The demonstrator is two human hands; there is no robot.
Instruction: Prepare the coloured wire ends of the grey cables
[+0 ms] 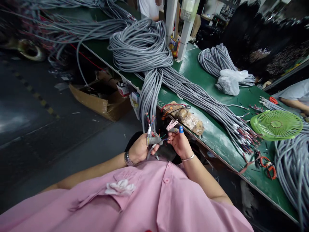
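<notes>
My left hand [140, 149] is closed around the end of a grey cable [149, 132], whose thin coloured wires [151, 120] fan out at the top. Grey covers wrap some of its fingers. Close by on the right, my right hand [180, 144] pinches the tips of a few thin dark wires [165, 139] that come from the left hand's grip. A blue cover [181, 129] sits on one of its fingertips. Just above that hand shows a pink clip [172, 124]. A bundle of grey cables [151, 93] hangs over the table edge down to my hands.
Coiled grey cables [142, 45] lie on the green table [212, 141]. A taped block [189, 119] sits at the near edge. Rightward are a green fan [276, 125], orange-handled scissors [267, 167] and another person's arm [293, 103]. A cardboard box [103, 96] stands on the floor.
</notes>
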